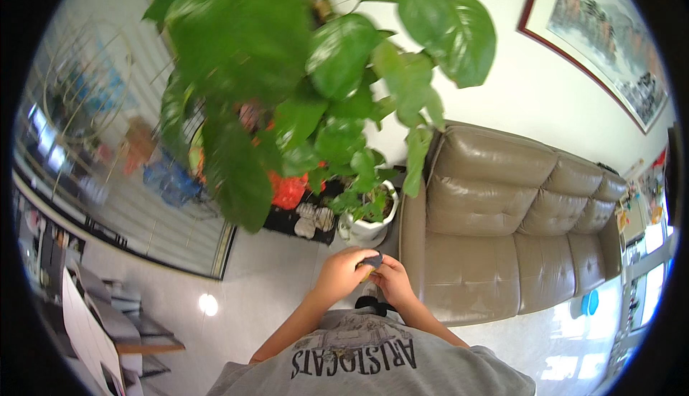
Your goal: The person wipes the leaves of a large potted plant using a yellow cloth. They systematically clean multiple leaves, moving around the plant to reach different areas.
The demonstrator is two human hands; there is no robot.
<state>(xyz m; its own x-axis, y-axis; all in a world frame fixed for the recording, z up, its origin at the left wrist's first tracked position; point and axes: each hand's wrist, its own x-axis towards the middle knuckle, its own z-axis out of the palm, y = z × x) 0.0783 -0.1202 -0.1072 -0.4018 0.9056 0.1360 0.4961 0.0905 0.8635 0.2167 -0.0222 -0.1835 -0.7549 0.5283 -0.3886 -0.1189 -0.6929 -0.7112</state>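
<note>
In front of my torso, my left hand pinches a small dark item with a yellowish part beneath it. What the item is cannot be made out, since fingers cover much of it. My right hand meets it from the other side, its thumb and fingertips closed on the item's edge. Just beyond the hands stands a white planter holding a leafy plant. Large green leaves of a climbing plant hang over the upper middle of the view.
A brown leather sofa runs along the wall to the right, under a framed landscape painting. Behind the planter, a dark mat bears light-coloured shoes and a red bag. Glass sliding doors and a table with chairs are left.
</note>
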